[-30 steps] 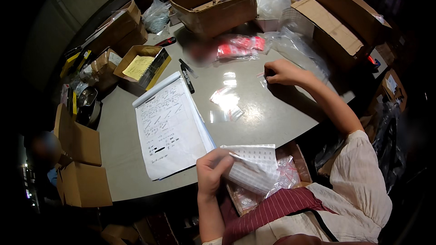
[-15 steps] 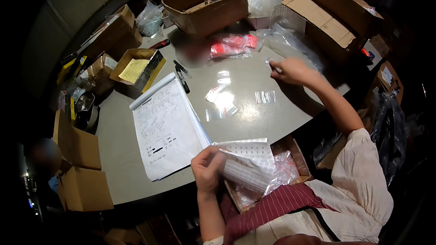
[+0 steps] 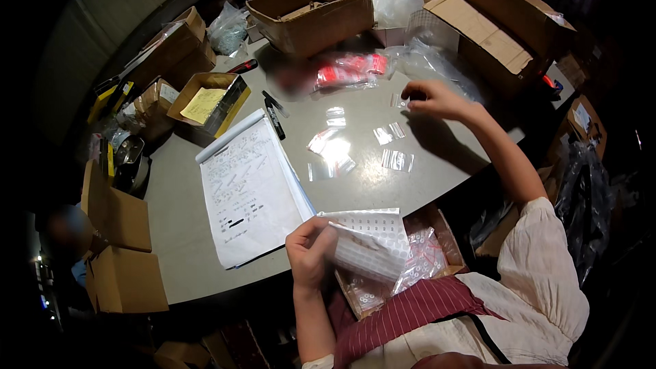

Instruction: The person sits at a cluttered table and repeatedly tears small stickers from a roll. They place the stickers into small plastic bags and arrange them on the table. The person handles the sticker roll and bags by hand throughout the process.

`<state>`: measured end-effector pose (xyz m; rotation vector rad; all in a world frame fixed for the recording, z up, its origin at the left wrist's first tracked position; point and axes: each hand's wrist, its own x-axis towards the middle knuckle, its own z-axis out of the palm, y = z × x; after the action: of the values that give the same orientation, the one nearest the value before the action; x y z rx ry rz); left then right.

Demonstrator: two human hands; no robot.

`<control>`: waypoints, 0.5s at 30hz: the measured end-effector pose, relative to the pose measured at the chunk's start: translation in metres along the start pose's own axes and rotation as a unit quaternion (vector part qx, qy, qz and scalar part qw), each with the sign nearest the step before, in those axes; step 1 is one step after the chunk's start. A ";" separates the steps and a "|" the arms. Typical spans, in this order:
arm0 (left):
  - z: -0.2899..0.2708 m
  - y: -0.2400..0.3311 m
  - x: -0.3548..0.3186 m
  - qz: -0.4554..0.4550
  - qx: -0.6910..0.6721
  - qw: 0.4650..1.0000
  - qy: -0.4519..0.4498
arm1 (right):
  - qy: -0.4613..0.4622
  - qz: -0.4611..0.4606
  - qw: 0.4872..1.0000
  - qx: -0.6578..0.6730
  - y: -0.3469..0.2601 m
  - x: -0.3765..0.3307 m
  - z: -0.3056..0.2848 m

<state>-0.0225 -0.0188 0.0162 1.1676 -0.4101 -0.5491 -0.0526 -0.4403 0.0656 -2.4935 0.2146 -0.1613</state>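
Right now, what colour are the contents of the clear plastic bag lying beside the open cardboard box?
Red, inside the clear plastic bag; the head view shows it.

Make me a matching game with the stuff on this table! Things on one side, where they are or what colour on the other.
Things:
1. sticker sheet
2. black marker
3. yellow note
4. red packet

Places:
A. inside a small open box
B. in the left hand
C. in front of the big open box
D. just above the paper pad

Pairs: 1-B, 2-D, 3-A, 4-C
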 end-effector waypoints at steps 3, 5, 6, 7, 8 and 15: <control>0.002 -0.001 0.001 0.011 0.011 1.000 0.009 | -0.011 -0.029 0.999 0.007 0.027 0.027 -0.013; -0.001 -0.002 0.000 0.009 0.019 1.000 0.006 | -0.044 -0.068 0.996 -0.029 0.031 0.036 -0.016; -0.002 -0.002 -0.001 0.007 0.023 1.000 0.006 | -0.064 -0.088 0.993 -0.037 0.031 0.040 -0.016; -0.002 -0.002 -0.001 0.004 0.022 1.000 0.005 | -0.079 -0.083 0.991 -0.065 0.031 0.044 -0.015; -0.003 -0.002 -0.002 0.000 0.021 1.000 0.004 | -0.095 -0.077 0.988 -0.092 0.024 0.046 -0.014; -0.004 -0.002 -0.002 -0.012 0.015 1.000 -0.002 | -0.039 -0.022 0.979 -0.197 0.035 0.048 -0.006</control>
<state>-0.0222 -0.0149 0.0130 1.2011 -0.4102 -0.5674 -0.0110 -0.4811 0.0526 -2.8935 0.1723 -0.0417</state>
